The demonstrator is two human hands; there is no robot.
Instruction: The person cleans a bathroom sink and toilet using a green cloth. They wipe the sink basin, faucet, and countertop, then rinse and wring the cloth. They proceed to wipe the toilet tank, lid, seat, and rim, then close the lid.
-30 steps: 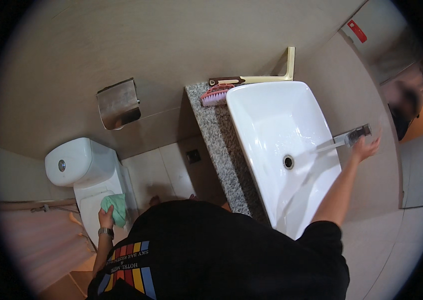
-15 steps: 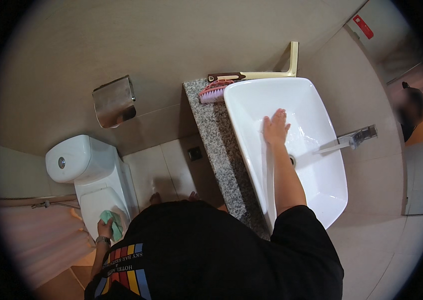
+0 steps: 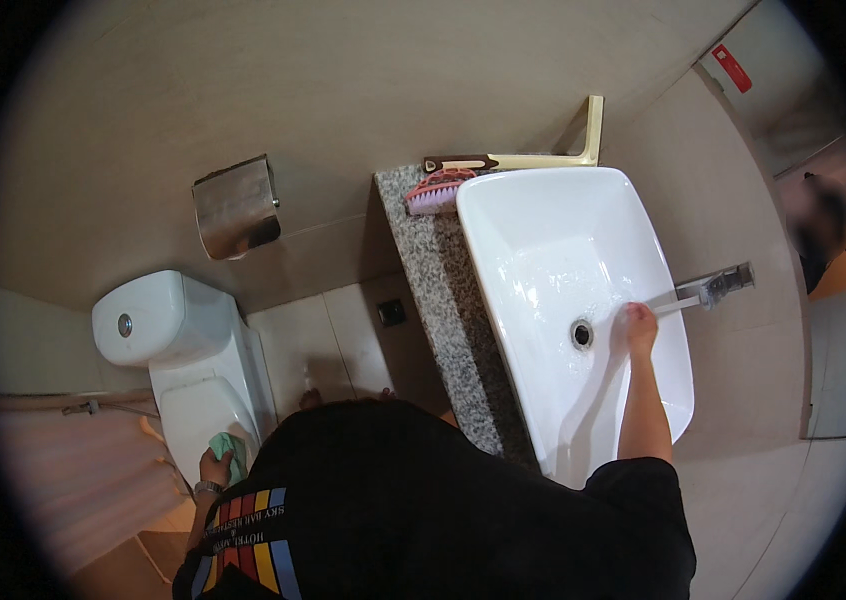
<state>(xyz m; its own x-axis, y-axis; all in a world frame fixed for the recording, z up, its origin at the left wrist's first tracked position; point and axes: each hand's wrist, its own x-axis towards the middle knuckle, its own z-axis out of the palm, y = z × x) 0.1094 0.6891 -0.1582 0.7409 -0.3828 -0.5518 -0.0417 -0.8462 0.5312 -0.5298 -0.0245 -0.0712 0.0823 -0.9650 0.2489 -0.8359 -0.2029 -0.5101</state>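
Two bare hands, well apart, either side of a black shirt [image 3: 423, 500] with coloured stripes. Right hand [image 3: 640, 328] is over the white basin [image 3: 533, 225], fingers bunched narrow and pointing up the frame; cannot tell whether anything sits between them. Pale streak, probably running water, joins the fingertips to the faucet [image 3: 728, 285], which lies just to their right, its long axis running crosswise from the wall in over the rim. Drain [image 3: 581, 335] is on the other side, left of the fingers and a little lower in frame. Basin's own long axis runs up and down the frame, its lower end leaning right; right hand is much the nearer to all of it. Wet glints around the drain. Left hand [image 3: 214, 467], watch [image 3: 208, 488] at the wrist, curls round a crumpled green cloth [image 3: 233, 455] above the toilet lid [image 3: 198, 400]; contact with the lid unclear. Speckled stone counter [image 3: 433, 270] runs along the basin's left side. At its far end: pink brush [image 3: 438, 192], bristles toward the viewer, and behind it a cream squeegee [image 3: 543, 160] with a brown grip, lying along the wall. Farther left, metal paper holder [image 3: 236, 208] on the wall, above and right of the toilet tank [image 3: 148, 320]. Pinkish curtain [image 3: 83, 470] at the left edge.
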